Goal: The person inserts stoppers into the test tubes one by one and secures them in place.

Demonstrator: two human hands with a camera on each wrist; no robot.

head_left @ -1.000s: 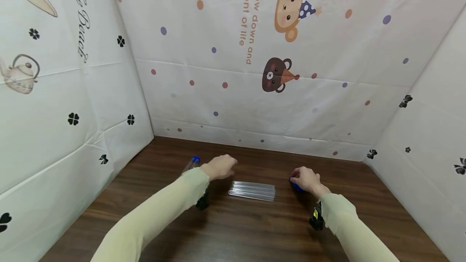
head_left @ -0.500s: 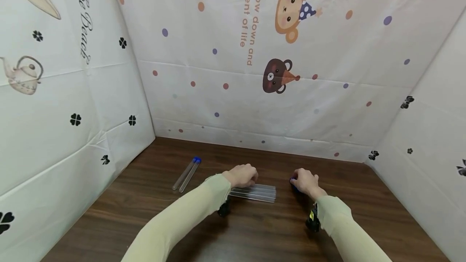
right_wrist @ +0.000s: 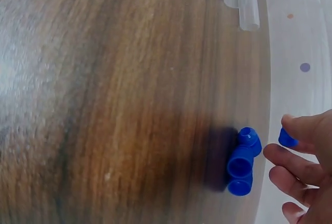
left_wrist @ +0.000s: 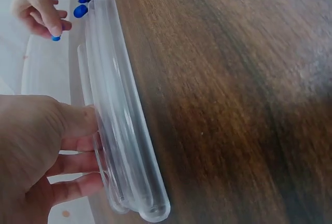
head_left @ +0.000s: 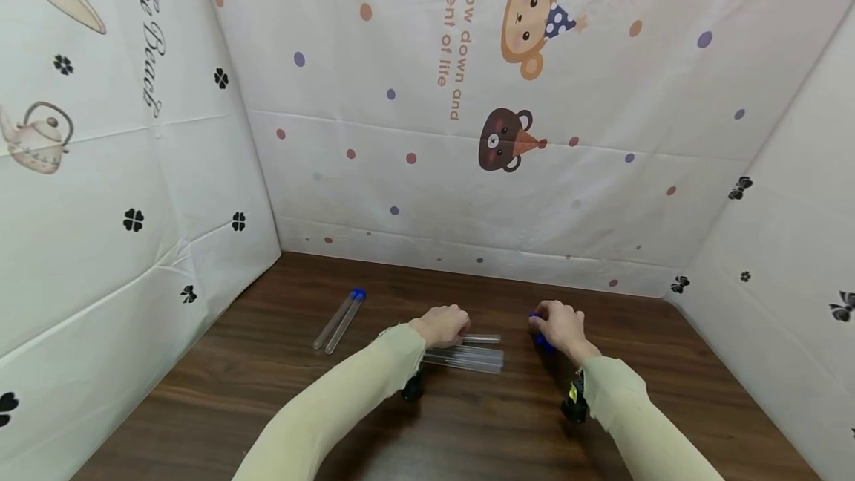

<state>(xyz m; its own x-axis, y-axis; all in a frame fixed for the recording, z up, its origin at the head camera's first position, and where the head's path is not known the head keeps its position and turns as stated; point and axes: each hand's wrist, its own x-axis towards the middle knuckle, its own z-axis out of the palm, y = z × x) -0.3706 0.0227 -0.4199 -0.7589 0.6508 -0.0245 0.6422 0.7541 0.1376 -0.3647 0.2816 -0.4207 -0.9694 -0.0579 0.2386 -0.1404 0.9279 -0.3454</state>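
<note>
My left hand (head_left: 442,326) pinches a clear test tube (head_left: 484,338) between thumb and fingers, at the far side of a row of similar tubes (head_left: 467,360) lying on the table. The held tube stands a little apart from that row. In the right wrist view, my right hand (right_wrist: 306,167) pinches a small blue cap (right_wrist: 288,138) between thumb and forefinger. Just beside those fingers, several more blue caps (right_wrist: 240,166) lie clustered on the table, some with their hollow ends showing. Part of the tube row is hidden behind my left hand in the head view.
Two test tubes with blue caps (head_left: 344,321) lie side by side at the left of the brown wooden table (head_left: 280,377). White printed cloth (head_left: 401,184) hangs behind the table and along both sides. A dark camera (head_left: 574,403) is strapped at my right wrist.
My left hand has moved right from near the capped tubes to the loose row, taken hold of one tube and shifted it away from the others. My right hand has lifted a cap off the cluster.
</note>
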